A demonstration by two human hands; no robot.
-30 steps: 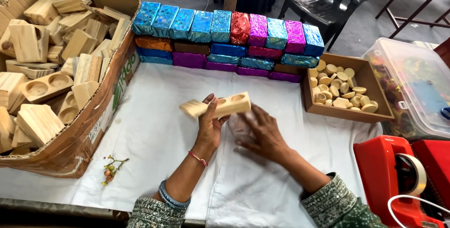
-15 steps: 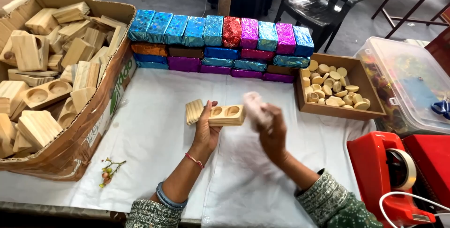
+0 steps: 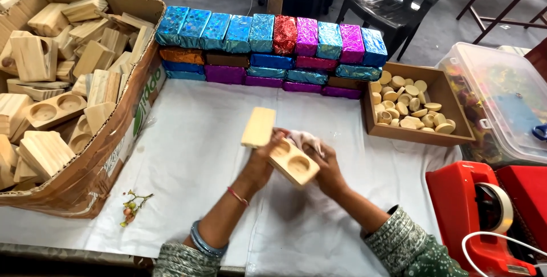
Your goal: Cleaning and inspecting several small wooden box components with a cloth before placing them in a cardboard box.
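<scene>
My left hand (image 3: 262, 162) holds a pale wooden block (image 3: 293, 163) with two round hollows, and a flat wooden lid piece (image 3: 258, 127) sticks up from it at the far end. My right hand (image 3: 326, 168) presses a small whitish cloth (image 3: 302, 139) against the block's upper edge. Both hands hover over the white sheet (image 3: 194, 157) covering the table.
A cardboard box (image 3: 102, 157) of similar wooden blocks stands at the left. Foil-wrapped blocks in blue, pink and red (image 3: 273, 49) are stacked at the back. A wooden tray of round discs (image 3: 407, 106) and a clear plastic bin (image 3: 501, 100) sit right; a red tape dispenser (image 3: 484, 214) is near right.
The block has been tilted and brought closer to me. My right hand picked up the cloth and moved it onto the block.
</scene>
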